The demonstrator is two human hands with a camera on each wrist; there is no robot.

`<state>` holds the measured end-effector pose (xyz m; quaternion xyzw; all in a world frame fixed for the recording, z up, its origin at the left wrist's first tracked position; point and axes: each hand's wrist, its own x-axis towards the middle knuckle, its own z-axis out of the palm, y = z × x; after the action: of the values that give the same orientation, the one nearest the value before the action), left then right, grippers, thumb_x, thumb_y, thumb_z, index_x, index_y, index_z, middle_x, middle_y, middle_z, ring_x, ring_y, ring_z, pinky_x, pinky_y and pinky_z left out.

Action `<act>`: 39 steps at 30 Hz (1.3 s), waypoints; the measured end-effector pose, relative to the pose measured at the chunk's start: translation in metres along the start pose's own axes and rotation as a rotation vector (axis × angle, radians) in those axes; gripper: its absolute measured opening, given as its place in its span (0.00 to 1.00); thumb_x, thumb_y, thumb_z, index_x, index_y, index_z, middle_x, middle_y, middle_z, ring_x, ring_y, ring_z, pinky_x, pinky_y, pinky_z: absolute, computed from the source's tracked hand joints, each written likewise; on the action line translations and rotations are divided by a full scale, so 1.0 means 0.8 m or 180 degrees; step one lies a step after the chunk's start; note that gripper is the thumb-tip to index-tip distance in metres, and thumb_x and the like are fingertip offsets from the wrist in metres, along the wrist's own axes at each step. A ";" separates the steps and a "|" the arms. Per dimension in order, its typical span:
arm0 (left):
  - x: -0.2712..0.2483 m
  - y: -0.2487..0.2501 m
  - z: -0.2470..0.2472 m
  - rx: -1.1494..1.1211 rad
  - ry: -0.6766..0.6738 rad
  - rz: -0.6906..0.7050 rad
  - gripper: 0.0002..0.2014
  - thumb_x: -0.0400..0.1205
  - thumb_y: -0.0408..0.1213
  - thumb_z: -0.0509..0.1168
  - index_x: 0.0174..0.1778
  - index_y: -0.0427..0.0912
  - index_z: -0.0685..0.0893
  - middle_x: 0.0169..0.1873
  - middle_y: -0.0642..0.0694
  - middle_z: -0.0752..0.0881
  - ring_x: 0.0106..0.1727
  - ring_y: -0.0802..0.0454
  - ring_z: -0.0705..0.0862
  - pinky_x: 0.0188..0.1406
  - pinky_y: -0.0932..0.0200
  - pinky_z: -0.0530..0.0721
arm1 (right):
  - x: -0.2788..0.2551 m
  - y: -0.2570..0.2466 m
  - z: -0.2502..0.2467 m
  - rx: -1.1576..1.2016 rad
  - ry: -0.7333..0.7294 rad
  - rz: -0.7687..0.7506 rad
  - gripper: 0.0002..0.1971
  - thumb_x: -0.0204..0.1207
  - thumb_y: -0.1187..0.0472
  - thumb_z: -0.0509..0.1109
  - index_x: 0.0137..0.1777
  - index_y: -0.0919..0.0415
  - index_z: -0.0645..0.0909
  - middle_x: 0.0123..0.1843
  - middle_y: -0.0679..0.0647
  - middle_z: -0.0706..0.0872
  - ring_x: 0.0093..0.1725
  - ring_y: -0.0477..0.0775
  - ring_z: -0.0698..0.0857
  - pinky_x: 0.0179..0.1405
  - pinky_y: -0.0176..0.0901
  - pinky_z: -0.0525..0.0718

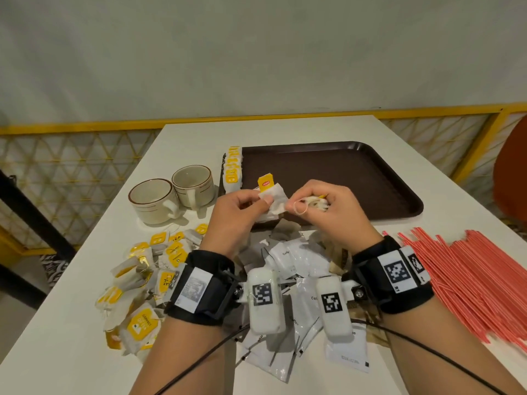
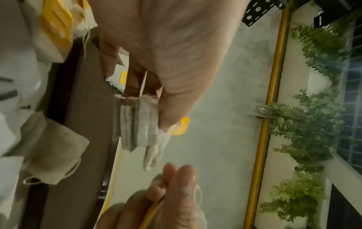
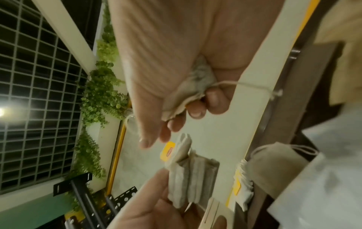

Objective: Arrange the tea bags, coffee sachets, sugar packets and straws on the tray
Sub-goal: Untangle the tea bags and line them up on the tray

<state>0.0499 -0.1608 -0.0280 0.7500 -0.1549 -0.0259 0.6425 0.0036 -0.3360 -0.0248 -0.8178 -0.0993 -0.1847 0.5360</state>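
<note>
Both hands hover over the near left corner of the dark brown tray (image 1: pixel 370 178). My left hand (image 1: pixel 242 206) pinches a small stack of white tea bags (image 1: pixel 275 199) with a yellow tag (image 1: pixel 265 182); the same stack (image 2: pixel 137 122) shows edge-on in the left wrist view. My right hand (image 1: pixel 322 206) grips a crumpled tea bag (image 1: pixel 313 202) with its string looped over the fingers, and the bag (image 3: pixel 194 86) shows in its fist. A row of tea bags (image 1: pixel 233 169) lies along the tray's left edge. Loose tea bags (image 1: pixel 142 280), white coffee sachets (image 1: pixel 299 309) and red straws (image 1: pixel 479 275) lie on the table.
Two beige cups (image 1: pixel 171 195) stand left of the tray. The white table (image 1: pixel 285 129) ends at a yellow railing (image 1: pixel 85 126) at the back. An orange chair (image 1: pixel 513 172) shows at the right edge. Most of the tray's surface is bare.
</note>
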 end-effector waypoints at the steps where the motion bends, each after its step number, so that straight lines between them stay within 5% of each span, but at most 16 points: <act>1: 0.000 0.000 0.000 0.0061 -0.0005 0.0021 0.05 0.78 0.37 0.71 0.38 0.43 0.90 0.40 0.39 0.89 0.43 0.42 0.86 0.49 0.49 0.85 | 0.000 0.002 -0.003 -0.0010 0.0144 0.0100 0.01 0.73 0.62 0.77 0.43 0.57 0.89 0.44 0.48 0.88 0.44 0.42 0.85 0.45 0.33 0.81; 6: -0.002 -0.002 0.007 0.0388 -0.0191 0.0282 0.06 0.76 0.36 0.74 0.41 0.54 0.90 0.43 0.43 0.90 0.48 0.37 0.86 0.55 0.37 0.84 | 0.003 0.007 -0.002 0.0035 0.0268 0.0528 0.07 0.76 0.57 0.74 0.53 0.52 0.89 0.50 0.45 0.90 0.47 0.40 0.87 0.45 0.30 0.83; 11: 0.000 -0.006 0.010 0.0477 -0.0077 0.0357 0.04 0.74 0.39 0.76 0.42 0.52 0.90 0.45 0.49 0.89 0.49 0.48 0.87 0.56 0.41 0.84 | 0.006 -0.003 0.004 0.0412 0.0077 0.0763 0.12 0.77 0.53 0.72 0.49 0.60 0.90 0.37 0.50 0.89 0.34 0.38 0.82 0.33 0.28 0.77; 15: 0.003 -0.008 0.009 0.0481 0.0078 0.0422 0.06 0.73 0.39 0.76 0.41 0.56 0.89 0.45 0.51 0.90 0.50 0.46 0.86 0.55 0.44 0.85 | 0.022 -0.009 -0.006 -0.0199 -0.0238 0.0559 0.05 0.73 0.56 0.77 0.44 0.57 0.90 0.40 0.48 0.89 0.38 0.37 0.84 0.39 0.33 0.80; 18: 0.005 -0.010 0.006 0.0375 0.0138 0.0446 0.07 0.75 0.36 0.74 0.40 0.56 0.89 0.44 0.52 0.90 0.49 0.51 0.86 0.54 0.53 0.86 | 0.032 -0.009 -0.013 -0.0604 -0.0175 0.0415 0.01 0.73 0.60 0.76 0.41 0.54 0.88 0.44 0.47 0.87 0.43 0.40 0.82 0.46 0.37 0.79; 21: 0.006 -0.012 0.002 0.0250 0.0378 0.0409 0.11 0.79 0.32 0.68 0.39 0.55 0.89 0.42 0.59 0.88 0.44 0.67 0.83 0.46 0.73 0.79 | 0.033 -0.003 -0.022 -0.0726 0.0253 0.0330 0.06 0.74 0.62 0.74 0.38 0.50 0.86 0.46 0.47 0.85 0.47 0.42 0.82 0.47 0.35 0.76; 23: 0.007 -0.013 0.002 0.0235 0.0497 0.0429 0.12 0.80 0.32 0.67 0.40 0.56 0.88 0.43 0.59 0.88 0.46 0.68 0.83 0.46 0.76 0.77 | 0.025 -0.003 -0.024 -0.0355 -0.0110 0.0406 0.06 0.75 0.63 0.74 0.39 0.52 0.86 0.45 0.49 0.87 0.44 0.42 0.83 0.44 0.35 0.78; 27: 0.010 -0.019 0.001 0.0443 0.0448 0.0509 0.14 0.80 0.29 0.67 0.41 0.57 0.87 0.42 0.59 0.87 0.43 0.64 0.82 0.44 0.76 0.78 | 0.014 -0.002 -0.027 0.0110 -0.0127 0.0447 0.07 0.75 0.67 0.73 0.38 0.56 0.86 0.40 0.48 0.86 0.33 0.37 0.80 0.33 0.29 0.75; 30: 0.010 -0.021 0.002 0.0463 0.0407 0.0630 0.14 0.78 0.27 0.69 0.40 0.55 0.83 0.39 0.52 0.86 0.38 0.55 0.82 0.40 0.69 0.79 | 0.008 -0.003 -0.030 0.0571 -0.0661 0.0573 0.08 0.76 0.69 0.72 0.37 0.58 0.86 0.29 0.51 0.80 0.25 0.44 0.73 0.26 0.34 0.70; 32: 0.009 -0.020 0.004 0.0382 0.0348 0.0561 0.13 0.77 0.28 0.70 0.43 0.53 0.78 0.39 0.47 0.85 0.36 0.58 0.82 0.37 0.68 0.78 | 0.005 -0.004 -0.026 0.1048 -0.0831 0.0641 0.06 0.73 0.67 0.72 0.36 0.57 0.85 0.25 0.54 0.77 0.23 0.48 0.70 0.24 0.37 0.67; 35: 0.005 -0.014 0.009 0.0105 0.0254 0.0375 0.15 0.76 0.31 0.73 0.49 0.50 0.74 0.34 0.47 0.86 0.29 0.63 0.80 0.31 0.69 0.76 | 0.007 -0.005 -0.015 0.0925 -0.0602 0.0706 0.07 0.74 0.64 0.74 0.36 0.53 0.86 0.27 0.53 0.78 0.24 0.46 0.71 0.23 0.36 0.68; 39: 0.000 -0.008 0.013 0.0028 0.0108 0.0368 0.16 0.75 0.35 0.74 0.51 0.50 0.74 0.32 0.44 0.88 0.34 0.57 0.82 0.41 0.54 0.81 | 0.010 -0.001 -0.003 0.0437 -0.0059 0.0824 0.07 0.77 0.67 0.72 0.40 0.56 0.86 0.41 0.54 0.87 0.28 0.37 0.78 0.25 0.30 0.74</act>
<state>0.0488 -0.1698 -0.0358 0.7429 -0.1872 0.0247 0.6422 0.0105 -0.3381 -0.0198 -0.7868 -0.0104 -0.0992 0.6091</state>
